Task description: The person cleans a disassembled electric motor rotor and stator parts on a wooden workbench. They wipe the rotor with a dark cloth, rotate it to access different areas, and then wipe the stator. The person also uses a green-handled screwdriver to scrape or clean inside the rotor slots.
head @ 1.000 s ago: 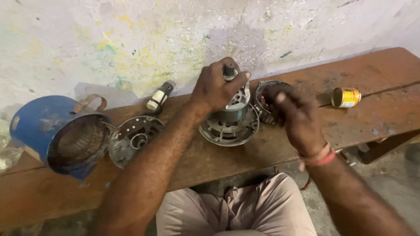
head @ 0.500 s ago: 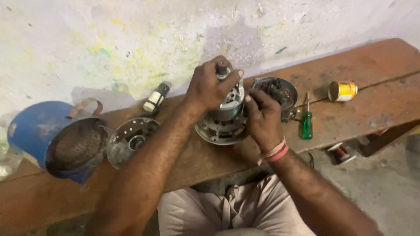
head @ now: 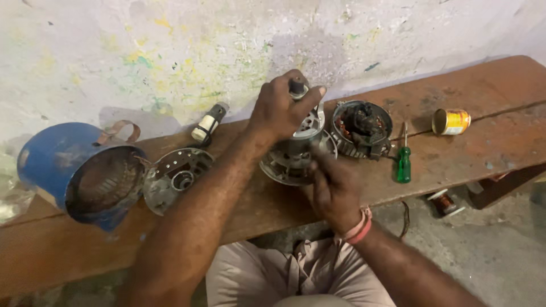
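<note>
A grey metal motor assembly [head: 296, 149] with a round end plate stands on the wooden bench [head: 489, 136], its dark shaft pointing up. My left hand [head: 278, 111] wraps over the top of it, fingers closed around the shaft end. My right hand [head: 333, 185] presses against the near lower side of the same assembly, fingers on its rim. Just right of it lies a wound stator [head: 362, 128] with copper coils, touching the assembly.
A green-handled screwdriver [head: 404, 159] lies right of the stator, and a small yellow tin [head: 451, 121] further right. To the left sit a round metal end cover [head: 173, 176], a blue housing [head: 85, 173], and a small cylindrical capacitor [head: 209, 122] by the wall.
My right hand dropped from the stator side to the near rim of the motor assembly. The screwdriver and stator came into full sight. My left hand stayed gripping the top.
</note>
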